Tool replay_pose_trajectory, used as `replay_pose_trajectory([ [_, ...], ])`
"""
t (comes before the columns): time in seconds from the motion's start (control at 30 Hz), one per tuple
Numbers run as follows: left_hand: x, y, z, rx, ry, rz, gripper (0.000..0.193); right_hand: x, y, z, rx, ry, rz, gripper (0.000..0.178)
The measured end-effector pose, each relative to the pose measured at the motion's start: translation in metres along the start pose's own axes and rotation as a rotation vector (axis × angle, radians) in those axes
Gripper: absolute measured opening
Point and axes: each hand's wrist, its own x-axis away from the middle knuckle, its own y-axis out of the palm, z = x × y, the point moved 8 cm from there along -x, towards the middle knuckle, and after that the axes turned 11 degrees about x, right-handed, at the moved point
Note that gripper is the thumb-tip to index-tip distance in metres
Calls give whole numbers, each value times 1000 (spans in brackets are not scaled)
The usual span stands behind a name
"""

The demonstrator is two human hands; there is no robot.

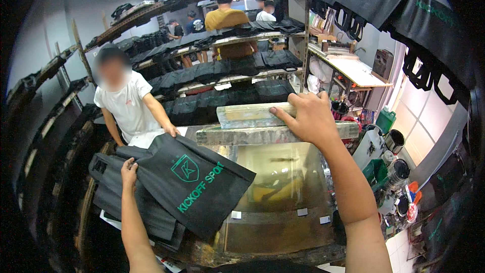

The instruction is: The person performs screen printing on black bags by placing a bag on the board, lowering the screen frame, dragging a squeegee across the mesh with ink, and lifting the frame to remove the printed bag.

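My left hand [129, 173] pinches the edge of a black fabric bag [166, 177] with a green shield emblem and lettering. The bag hangs tilted over more black bags [111, 192] at the left. A co-worker's hand [172, 130] touches its far edge. My right hand [309, 116] is closed around a pale wooden squeegee handle [242, 115]. The handle lies along the far wooden bar of a printing screen frame [222, 136]. Below the frame is a glossy, yellowish-brown surface [275, 222] with small white tabs on it. The squeegee's blade is hidden.
A co-worker in a white shirt [132, 101] stands across at the left. Racks of black bags [217, 71] fill the back, and printed bags [374, 2] hang at the upper right. Cans, a green jug [386, 120] and tubs crowd the right side. Other people stand farther back.
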Motion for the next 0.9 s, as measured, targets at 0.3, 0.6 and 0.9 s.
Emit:
replay_pose_trajectory([
  [0.3,76,-1,24,240,-134,-52,47,-10,-1,-2,56,16,-35,66],
  [0.6,177,9,80,-548,149,-418,91,-12,-1,-6,81,34,-93,61],
  [0.9,246,34,48,-1043,228,-643,112,-7,0,-5,32,32,-14,66],
])
